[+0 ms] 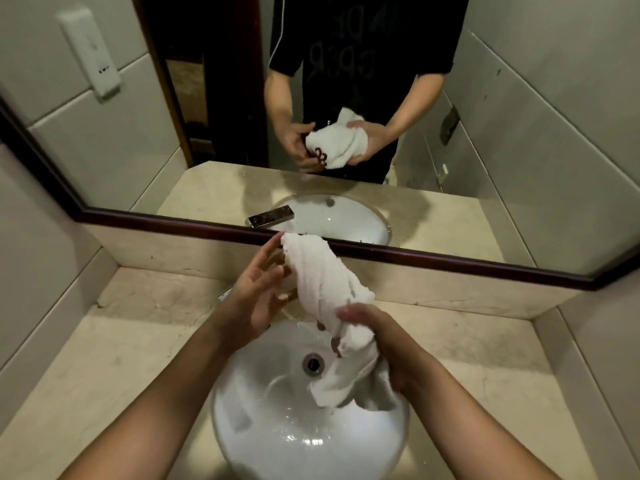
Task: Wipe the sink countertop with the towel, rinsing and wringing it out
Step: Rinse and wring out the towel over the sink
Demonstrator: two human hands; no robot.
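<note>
A white towel (323, 282) is bunched into a thick roll above the white oval sink basin (277, 427). My right hand (377, 337) grips the towel's lower part, and a loose end hangs down into the basin. My left hand (258, 292) is spread open beside the upper part of the roll, fingertips near or on the cloth. The beige stone countertop (104, 358) surrounds the basin. The faucet is mostly hidden behind my left hand and the towel.
A dark-framed mirror (207, 225) runs along the back wall and reflects the person, the towel and the chrome faucet. A raised stone backsplash (450, 289) sits under it. Tiled walls close in left and right. The drain (313, 363) sits mid-basin.
</note>
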